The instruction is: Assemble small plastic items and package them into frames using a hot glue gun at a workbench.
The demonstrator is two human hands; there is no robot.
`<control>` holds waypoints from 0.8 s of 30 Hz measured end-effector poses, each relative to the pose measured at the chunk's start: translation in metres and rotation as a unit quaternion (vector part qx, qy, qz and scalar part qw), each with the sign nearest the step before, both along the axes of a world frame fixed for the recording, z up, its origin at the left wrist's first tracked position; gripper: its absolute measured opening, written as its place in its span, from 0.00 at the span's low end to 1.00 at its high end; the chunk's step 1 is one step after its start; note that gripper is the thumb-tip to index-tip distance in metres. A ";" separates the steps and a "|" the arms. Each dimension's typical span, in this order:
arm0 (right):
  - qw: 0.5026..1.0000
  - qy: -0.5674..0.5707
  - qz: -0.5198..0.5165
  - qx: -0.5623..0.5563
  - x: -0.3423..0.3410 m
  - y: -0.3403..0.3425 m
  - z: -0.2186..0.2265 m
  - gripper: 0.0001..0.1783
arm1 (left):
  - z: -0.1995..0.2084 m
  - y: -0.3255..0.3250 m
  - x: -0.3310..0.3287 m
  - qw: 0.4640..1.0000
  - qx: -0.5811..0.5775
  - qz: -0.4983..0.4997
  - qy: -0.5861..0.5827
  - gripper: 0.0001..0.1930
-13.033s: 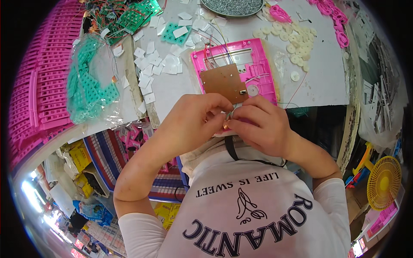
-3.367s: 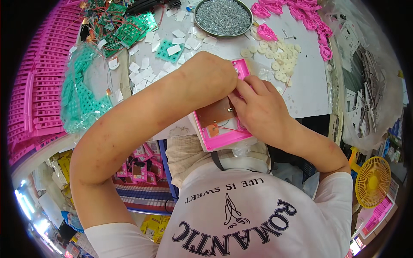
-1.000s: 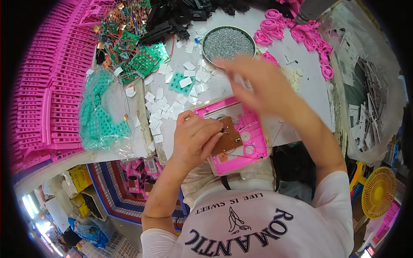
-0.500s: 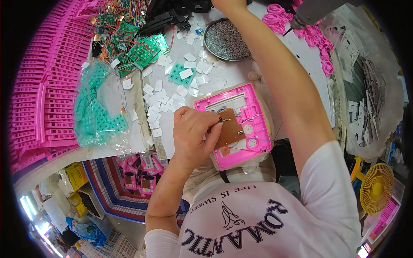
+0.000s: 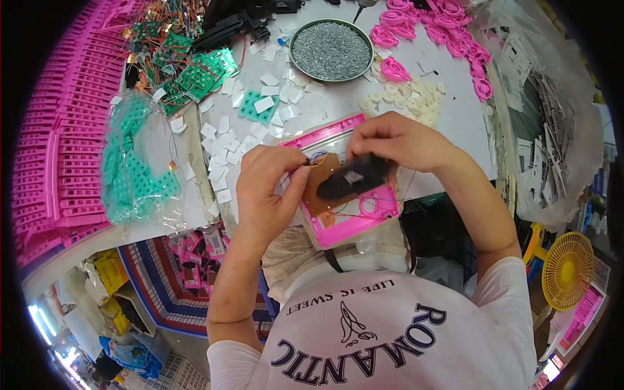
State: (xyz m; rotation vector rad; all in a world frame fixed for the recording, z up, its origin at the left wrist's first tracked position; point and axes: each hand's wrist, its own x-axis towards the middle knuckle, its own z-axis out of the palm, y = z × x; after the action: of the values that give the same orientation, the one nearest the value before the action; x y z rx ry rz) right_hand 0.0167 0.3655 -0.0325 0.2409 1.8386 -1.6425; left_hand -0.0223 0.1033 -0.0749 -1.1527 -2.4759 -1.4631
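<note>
A pink plastic housing (image 5: 354, 225) lies in front of me at the table's near edge, its inner side up. On it rests a brown circuit board (image 5: 317, 203) with thin coloured wires. My left hand (image 5: 263, 185) pinches a small black piece at the board's upper left edge; the fingertips hide most of it. With bent fingers my right hand (image 5: 411, 144) holds a black plastic part (image 5: 354, 177) over the board. This part is smeared by motion, and I cannot tell whether it touches the board.
Beyond the housing stands a round tray of small screws (image 5: 331, 52). White pieces (image 5: 224, 146) and teal rubber pads (image 5: 255, 107) lie left of it; cream discs (image 5: 426, 104) and pink loops (image 5: 455, 32) lie right. Green circuit boards (image 5: 208, 75) and black plastic parts (image 5: 234, 29) sit farther left.
My right hand has come back from the far black parts and now holds one over the board. The left hand keeps its pinch. The view has shifted slightly.
</note>
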 end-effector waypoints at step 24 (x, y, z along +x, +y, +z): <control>0.791 0.535 0.142 0.260 0.007 -0.016 -0.022 0.25 | 0.036 0.015 -0.037 0.951 -0.194 -0.202 0.129 0.07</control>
State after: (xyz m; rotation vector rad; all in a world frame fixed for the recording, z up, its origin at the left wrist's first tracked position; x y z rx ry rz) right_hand 0.0236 0.3495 -0.0549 -0.9021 2.9440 -1.0274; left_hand -0.0593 0.1183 -0.0386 -1.8760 -2.5017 -0.8096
